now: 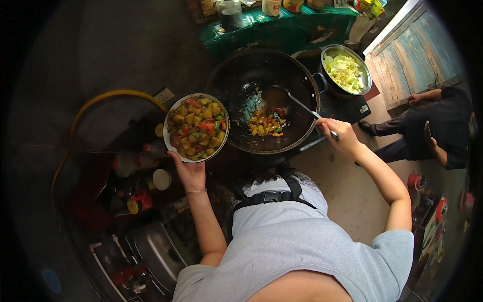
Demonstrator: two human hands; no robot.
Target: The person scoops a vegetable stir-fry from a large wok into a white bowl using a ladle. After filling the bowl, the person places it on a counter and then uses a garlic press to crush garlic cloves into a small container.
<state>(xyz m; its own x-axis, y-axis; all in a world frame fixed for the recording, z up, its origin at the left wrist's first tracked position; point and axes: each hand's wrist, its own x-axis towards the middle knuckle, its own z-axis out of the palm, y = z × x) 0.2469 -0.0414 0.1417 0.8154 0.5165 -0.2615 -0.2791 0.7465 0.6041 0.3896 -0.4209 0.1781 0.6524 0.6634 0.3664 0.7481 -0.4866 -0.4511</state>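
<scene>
My left hand [190, 171] holds a white bowl [168, 149] from beneath, at the left rim of a large dark wok [241, 68]. Heaped in the bowl is cooked food [196, 124], yellowish chunks with red and green pepper pieces. My right hand [339, 136] grips the metal handle of a cooking ladle or spatula [302, 105], which reaches down into the wok. Its dark head lies against the wok's inner wall, its exact shape hard to tell. Beside it, a smaller portion of the same food [266, 124] rests on the wok's bottom.
Right of the wok stands a metal basin [368, 81] of chopped cabbage-like leaves [343, 71]. Jars [271, 6] line a green ledge [260, 32] behind. A yellow hose [113, 92] curves at left, above bottles and a metal sink [162, 249]. Another person [434, 124] stands near a wooden door [415, 53].
</scene>
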